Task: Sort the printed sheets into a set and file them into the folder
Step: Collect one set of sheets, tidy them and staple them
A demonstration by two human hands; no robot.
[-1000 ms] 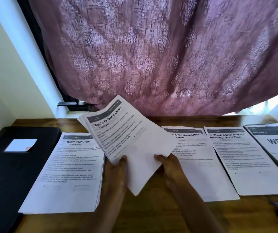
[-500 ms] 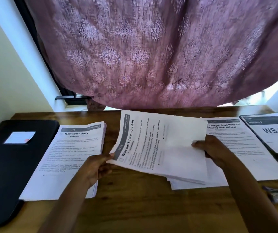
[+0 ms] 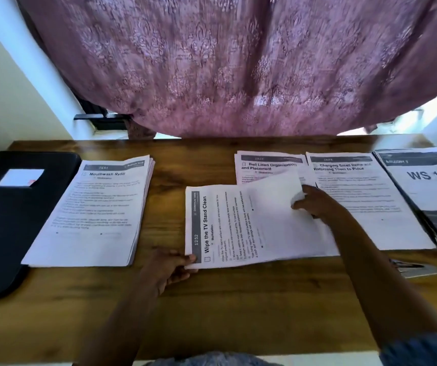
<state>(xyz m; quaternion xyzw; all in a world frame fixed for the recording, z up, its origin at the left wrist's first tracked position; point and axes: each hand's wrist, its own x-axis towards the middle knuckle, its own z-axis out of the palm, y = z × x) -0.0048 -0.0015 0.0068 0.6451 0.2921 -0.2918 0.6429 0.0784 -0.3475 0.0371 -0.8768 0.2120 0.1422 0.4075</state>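
A purple patterned curtain (image 3: 238,62) is hanging behind the wooden table (image 3: 212,307), its hem reaching down to the far edge. A black folder (image 3: 6,220) is lying closed at the far left, carrying a white label (image 3: 20,177) whose text is unreadable. Just beside it, the Mouthwash Refill stack (image 3: 93,215) is lying upright to the viewer. Toward the right, the Bed Linen stack (image 3: 267,165), headed "Bed Linen Organization and Placement", the Charging Small Items stack (image 3: 365,202) and the WS 15 stack (image 3: 428,186) are lying side by side. A blurred metal object (image 3: 412,269) is lying near the right forearm. The Wipe the TV Stand Clean stack (image 3: 251,228), numbered 1252, is lying turned sideways with its header at the left, covering the near part of the Bed Linen stack. The left hand (image 3: 167,268) is pinching the near left corner of this stack, thumb on top. The right hand (image 3: 317,204) is gripping its far right edge, fingers curled around the paper there.
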